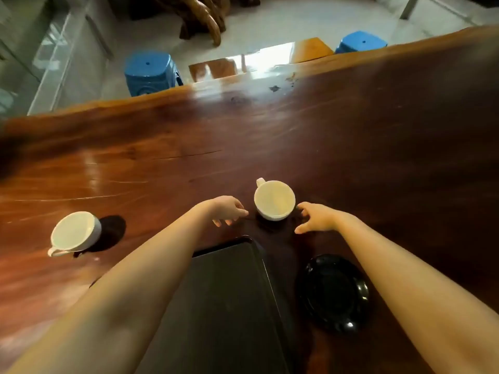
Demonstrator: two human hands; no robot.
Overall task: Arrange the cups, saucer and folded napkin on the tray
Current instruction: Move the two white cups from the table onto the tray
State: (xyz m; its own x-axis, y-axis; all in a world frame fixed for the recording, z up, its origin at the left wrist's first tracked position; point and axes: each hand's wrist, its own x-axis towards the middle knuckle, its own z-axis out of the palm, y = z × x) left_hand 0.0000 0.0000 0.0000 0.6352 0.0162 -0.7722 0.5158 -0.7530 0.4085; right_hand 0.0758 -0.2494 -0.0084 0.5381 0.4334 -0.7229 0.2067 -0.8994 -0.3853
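A white cup [274,200] stands upright on a small dark saucer [270,225] just beyond the black tray [229,298], its handle pointing away. My left hand [229,211] is at the saucer's left edge and my right hand [316,218] at its right edge. Both have curled, spread fingers, and I cannot tell whether they touch the rim. A second white cup [75,232] sits far left, tilted, with a dark patch [112,233] behind it. A black saucer [334,292] lies bare to the right of the tray.
All of this rests on a long glossy wooden table [378,147]. Two blue stools [151,72] [361,41] stand beyond its far edge, on a pale floor with a carved wooden piece [205,20].
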